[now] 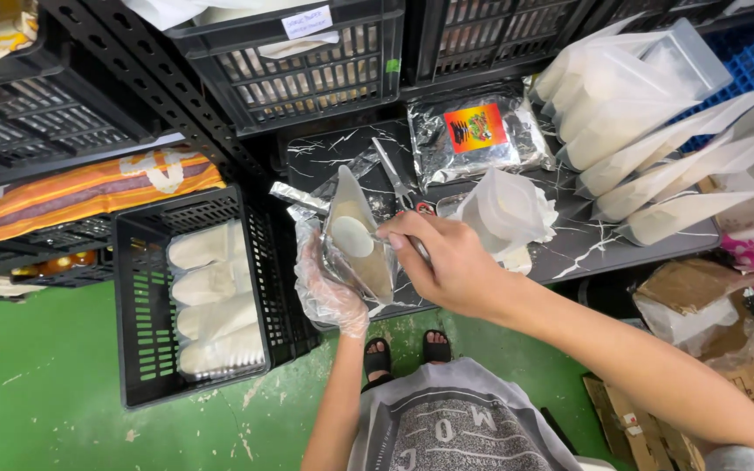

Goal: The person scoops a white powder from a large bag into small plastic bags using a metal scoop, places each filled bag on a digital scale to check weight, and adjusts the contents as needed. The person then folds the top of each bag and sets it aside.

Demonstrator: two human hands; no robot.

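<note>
Near the front edge of the dark marbled table [586, 249], a silver pouch [361, 253] stands open-mouthed, cupped from the left by the gloved left hand [329, 292]. It looks light, thin and crinkly, probably slippery, so gripping its side seams seems safest. The bare right hand [451, 262] is closed around a spoon [353, 236] heaped with white powder over the mouth. Farther off lies a foil bag [477, 135] with a red and yellow label; white pouches [639, 113] lean at right. A black crate [137, 349] of filled white bags sits left.

Glossy foil pouch [361, 249], marbled tabletop [325, 153]
</note>
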